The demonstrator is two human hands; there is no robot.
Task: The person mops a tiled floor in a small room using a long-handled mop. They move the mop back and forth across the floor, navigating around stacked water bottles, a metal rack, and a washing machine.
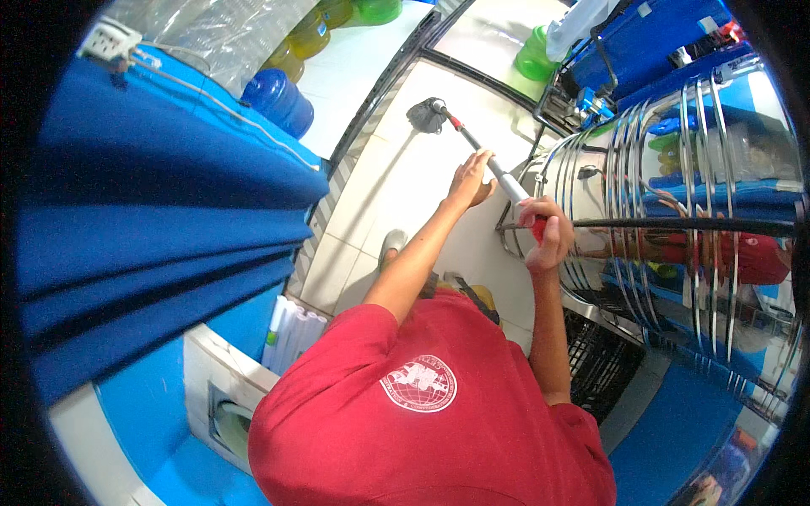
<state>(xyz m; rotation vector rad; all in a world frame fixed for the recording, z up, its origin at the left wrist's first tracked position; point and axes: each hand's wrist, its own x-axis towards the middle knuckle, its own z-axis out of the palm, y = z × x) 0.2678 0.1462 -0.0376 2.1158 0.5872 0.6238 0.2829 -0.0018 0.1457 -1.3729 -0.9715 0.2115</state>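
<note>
A mop slants across the middle, with its dark grey head [425, 117] on the white tiled floor [380, 160]. Its grey pole [478, 145] has a red joint near the head and a red end at the top. My right hand [548, 234] wraps round the red upper end of the handle. Lower on the pole, my left hand [472, 180] has its fingers against the shaft; the far side of that grip is hidden. Both forearms come out of red sleeves.
On the right stands a shiny metal tank [717, 160] with ring rails, a black crate [599, 350] below it. A blue curtain [152, 202] hangs at left near a blue water jug [280, 101]. A green jug [535, 56] stands beyond a dark floor frame [481, 80].
</note>
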